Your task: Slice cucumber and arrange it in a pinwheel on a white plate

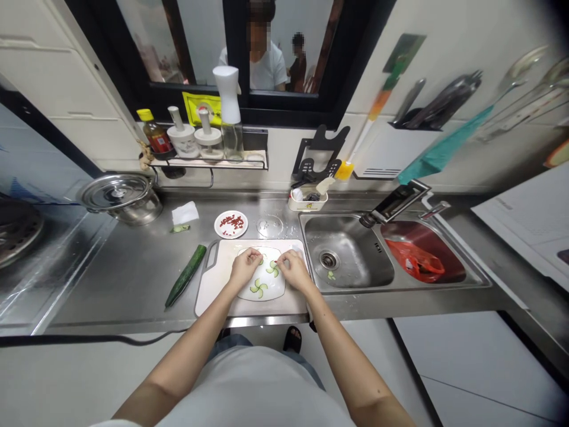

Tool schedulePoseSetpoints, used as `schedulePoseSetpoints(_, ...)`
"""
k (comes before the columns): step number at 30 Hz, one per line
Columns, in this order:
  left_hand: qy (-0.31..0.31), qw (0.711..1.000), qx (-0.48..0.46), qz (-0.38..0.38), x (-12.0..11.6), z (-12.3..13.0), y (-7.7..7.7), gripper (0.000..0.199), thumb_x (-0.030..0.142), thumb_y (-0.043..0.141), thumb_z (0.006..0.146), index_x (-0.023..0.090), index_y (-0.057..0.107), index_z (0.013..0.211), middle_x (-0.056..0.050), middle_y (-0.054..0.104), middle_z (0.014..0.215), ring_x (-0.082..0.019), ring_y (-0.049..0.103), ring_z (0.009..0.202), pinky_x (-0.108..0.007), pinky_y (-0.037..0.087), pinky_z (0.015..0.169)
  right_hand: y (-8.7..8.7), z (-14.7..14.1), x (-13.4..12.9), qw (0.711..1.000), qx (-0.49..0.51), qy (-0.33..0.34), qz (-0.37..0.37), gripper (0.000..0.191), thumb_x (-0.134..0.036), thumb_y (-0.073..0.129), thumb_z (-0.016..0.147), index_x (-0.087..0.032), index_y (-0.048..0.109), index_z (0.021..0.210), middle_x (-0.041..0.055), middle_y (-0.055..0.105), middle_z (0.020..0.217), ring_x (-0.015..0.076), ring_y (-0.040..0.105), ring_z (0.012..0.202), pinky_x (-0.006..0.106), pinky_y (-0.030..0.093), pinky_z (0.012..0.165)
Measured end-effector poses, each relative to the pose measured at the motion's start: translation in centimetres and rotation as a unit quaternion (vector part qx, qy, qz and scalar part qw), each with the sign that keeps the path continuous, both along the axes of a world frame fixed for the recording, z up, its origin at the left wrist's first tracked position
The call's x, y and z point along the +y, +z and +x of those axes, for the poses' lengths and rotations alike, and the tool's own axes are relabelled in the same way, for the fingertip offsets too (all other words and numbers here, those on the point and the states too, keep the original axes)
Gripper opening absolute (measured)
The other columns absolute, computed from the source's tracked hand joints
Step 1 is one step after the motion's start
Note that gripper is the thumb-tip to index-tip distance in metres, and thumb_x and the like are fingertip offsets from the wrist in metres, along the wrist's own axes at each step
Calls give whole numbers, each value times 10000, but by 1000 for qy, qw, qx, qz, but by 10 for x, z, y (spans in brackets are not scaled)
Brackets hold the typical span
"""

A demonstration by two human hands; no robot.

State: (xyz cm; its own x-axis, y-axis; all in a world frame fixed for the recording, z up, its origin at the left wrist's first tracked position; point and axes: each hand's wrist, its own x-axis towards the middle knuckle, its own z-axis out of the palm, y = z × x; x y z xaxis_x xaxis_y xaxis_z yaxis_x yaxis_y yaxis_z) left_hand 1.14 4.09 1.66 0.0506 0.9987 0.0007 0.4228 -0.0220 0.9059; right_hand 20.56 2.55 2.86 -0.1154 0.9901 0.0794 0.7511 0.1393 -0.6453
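A white squarish plate [269, 293] lies on the pale cutting board [211, 296]. Thin cucumber slices [258, 289] form curved pinwheel shapes on it. Over the plate's upper left, my left hand [246, 267] is closed in a pinch; what its fingertips hold, if anything, is too small to make out. My right hand [293, 270] pinches at the upper right, with a small red piece showing at its fingertips beside a pinwheel. Beyond the board, a small white dish [231, 225] holds several similar red pieces. A whole cucumber [185, 276] rests left of the board.
To the right is a double sink [355, 261] with a black faucet [393, 204] and a red plastic bag [415, 261]. A lidded steel pot [122, 198] stands back left. White paper [185, 213] lies nearby. Bottles [231, 118] line a wall shelf. Two people appear in the window glass.
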Motion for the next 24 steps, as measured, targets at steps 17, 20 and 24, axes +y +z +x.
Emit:
schedulePoseSetpoints(17,-62,973,213,-67,-4,26,-15,147,288,557,836,212,671,890,-15,681,834,-164,601,786,-243,358,650,-20,-9,-5,981,-173,-12,-91,181,-273,525,907,-176,677,892,75,596,994,192,469,963,261,322,800)
schedulePoseSetpoints(20,-71,967,236,-61,-4,32,-16,141,279,541,845,216,663,878,-17,685,847,-168,603,801,-247,351,644,-22,-12,-4,976,-193,-11,-102,192,-277,515,912,-173,676,925,92,581,1016,204,458,974,280,316,819)
schedulePoseSetpoints(24,-78,962,259,-44,-4,37,-16,141,244,517,860,216,654,882,-21,688,873,-173,610,837,-255,361,677,-23,-14,-2,973,-205,-5,-107,198,-271,501,919,-172,669,955,100,565,1044,208,447,987,294,308,848)
